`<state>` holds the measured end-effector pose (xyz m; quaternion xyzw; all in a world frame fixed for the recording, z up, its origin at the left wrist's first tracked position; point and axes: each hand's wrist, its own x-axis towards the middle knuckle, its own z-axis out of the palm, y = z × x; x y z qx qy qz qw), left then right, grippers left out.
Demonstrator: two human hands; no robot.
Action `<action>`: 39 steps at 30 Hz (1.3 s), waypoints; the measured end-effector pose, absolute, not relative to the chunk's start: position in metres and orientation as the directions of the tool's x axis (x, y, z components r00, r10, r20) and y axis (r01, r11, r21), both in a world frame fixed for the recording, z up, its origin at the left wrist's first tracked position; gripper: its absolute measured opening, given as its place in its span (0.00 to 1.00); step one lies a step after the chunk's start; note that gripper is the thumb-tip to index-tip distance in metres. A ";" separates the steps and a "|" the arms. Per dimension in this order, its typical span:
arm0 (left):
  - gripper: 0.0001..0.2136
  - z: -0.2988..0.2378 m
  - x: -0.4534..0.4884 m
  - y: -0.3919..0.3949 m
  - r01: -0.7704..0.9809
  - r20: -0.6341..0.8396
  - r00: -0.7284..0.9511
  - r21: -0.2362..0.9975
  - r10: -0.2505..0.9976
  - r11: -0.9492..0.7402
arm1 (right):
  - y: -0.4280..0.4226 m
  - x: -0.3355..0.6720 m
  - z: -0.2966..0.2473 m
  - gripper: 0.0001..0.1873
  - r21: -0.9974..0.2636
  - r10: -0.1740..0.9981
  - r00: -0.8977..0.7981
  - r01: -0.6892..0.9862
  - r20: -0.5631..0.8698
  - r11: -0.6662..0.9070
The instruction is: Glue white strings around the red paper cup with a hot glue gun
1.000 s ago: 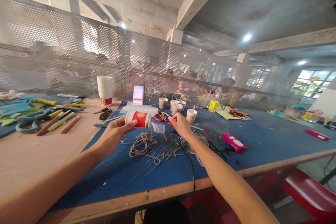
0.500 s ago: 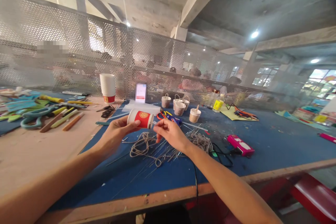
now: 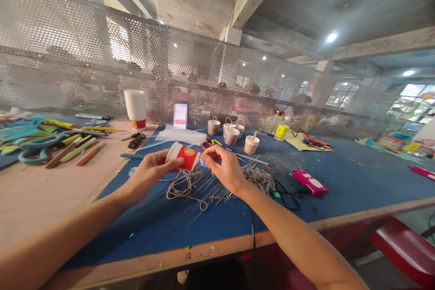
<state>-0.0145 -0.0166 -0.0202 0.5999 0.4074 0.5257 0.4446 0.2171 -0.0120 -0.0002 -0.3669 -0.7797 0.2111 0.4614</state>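
Observation:
A red and white paper cup [image 3: 190, 157] lies on its side in my left hand [image 3: 151, 172], held above the table with fingers and thumb wrapped round it. Its wider end points left. At the narrower right end is my right hand [image 3: 226, 170], thumb and fingers pinched together close against the cup. Whatever sits between those fingertips is too small to make out. Below the hands lie a loose coil of grey cord [image 3: 183, 186], a scatter of thin wires [image 3: 214, 195] and a tangled heap of cord [image 3: 261, 180].
Several small cups with handles [image 3: 231, 136] stand behind, beside a cup holding a stick [image 3: 251, 145]. A paper cup stack [image 3: 135, 104], a phone [image 3: 180, 115] and teal scissors [image 3: 41, 149] are leftward. Rightward are a pink device [image 3: 310, 182] with black cable and a yellow-labelled bottle [image 3: 282, 129].
The cup has tipped slightly, its right end lower. My right fingertips have moved a little up and closer against that end; the small pale piece seen there earlier is now hard to see.

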 end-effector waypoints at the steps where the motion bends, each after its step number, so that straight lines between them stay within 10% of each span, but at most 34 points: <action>1: 0.15 -0.019 -0.014 -0.017 0.033 0.267 0.120 0.962 0.956 -0.272 | -0.012 0.217 0.000 0.12 -0.657 0.759 -0.304 0.381 0.576 0.651; 39: 0.09 -0.013 -0.015 -0.024 -0.039 0.217 0.268 0.976 0.939 -0.214 | -0.001 0.220 -0.007 0.10 -0.622 0.736 -0.263 0.404 0.624 0.671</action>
